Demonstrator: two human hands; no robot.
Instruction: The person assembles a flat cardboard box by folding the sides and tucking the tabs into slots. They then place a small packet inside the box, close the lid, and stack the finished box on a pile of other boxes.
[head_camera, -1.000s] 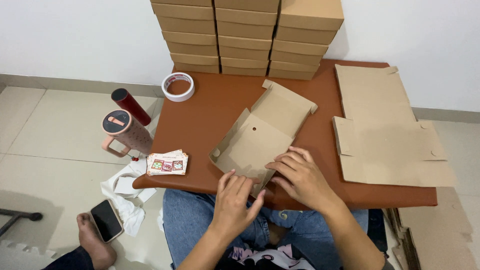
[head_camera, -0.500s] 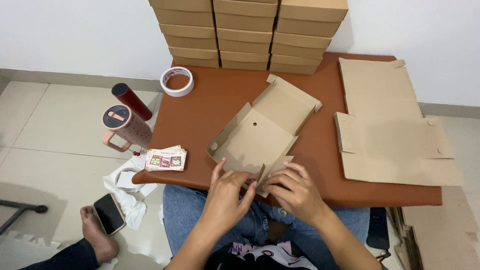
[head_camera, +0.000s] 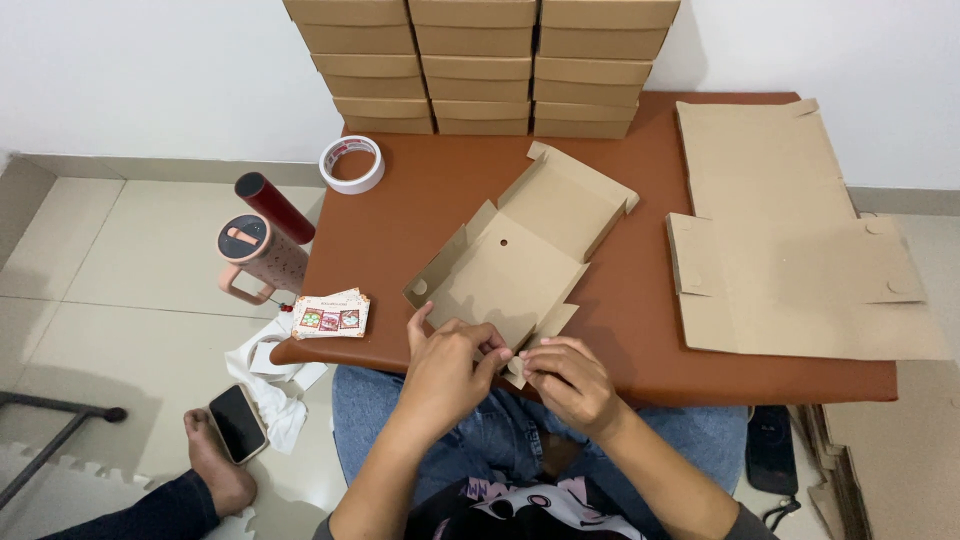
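Note:
A half-folded brown cardboard box (head_camera: 520, 250) lies on the reddish-brown table (head_camera: 640, 330), its side walls partly raised. My left hand (head_camera: 450, 370) pinches the box's near edge flap at the table's front. My right hand (head_camera: 570, 380) grips the same near flap from the right, fingertips almost touching the left hand. Both hands sit at the table's front edge above my lap in blue jeans.
Flat unfolded cardboard sheets (head_camera: 790, 240) lie on the table's right. Stacks of finished boxes (head_camera: 480, 60) line the back. A tape roll (head_camera: 352, 163), a small card pack (head_camera: 330, 314), a pink mug (head_camera: 255, 255), a dark red bottle (head_camera: 272, 205), a phone (head_camera: 238, 422) and someone's foot (head_camera: 215, 460) are to the left.
Both hands have drawn together at the box's near edge, closing on the front flap. The view has shifted slightly lower.

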